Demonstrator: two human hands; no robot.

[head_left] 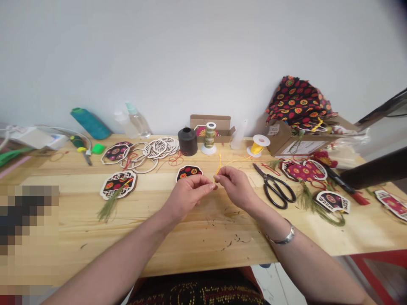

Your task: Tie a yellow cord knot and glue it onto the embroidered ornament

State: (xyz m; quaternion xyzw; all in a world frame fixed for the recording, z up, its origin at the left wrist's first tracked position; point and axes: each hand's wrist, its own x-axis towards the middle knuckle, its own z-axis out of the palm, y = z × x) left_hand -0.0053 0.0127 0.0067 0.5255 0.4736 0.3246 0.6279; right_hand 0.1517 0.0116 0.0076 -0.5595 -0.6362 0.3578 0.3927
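Note:
Both hands meet over the middle of the wooden table, fingertips pinched close together. My left hand [190,190] and my right hand [237,184] grip a thin yellow cord [219,164], whose braided-looking end sticks up between them. A loose strand runs from it back to a white spool of yellow cord [257,147]. Just behind my left hand lies a dark fabric ornament [188,172] with a pale frame, partly covered by the fingers. Black-handled scissors [276,188] rest to the right of my right hand.
Along the wall stand a black thread cone [187,142], a green thread spool [210,137], a teal cone [90,123] and clear bottles [138,120]. Pale lattice frames [159,148] and a tasselled ornament [118,185] lie left. A cardboard box [286,142] with fabric stands right.

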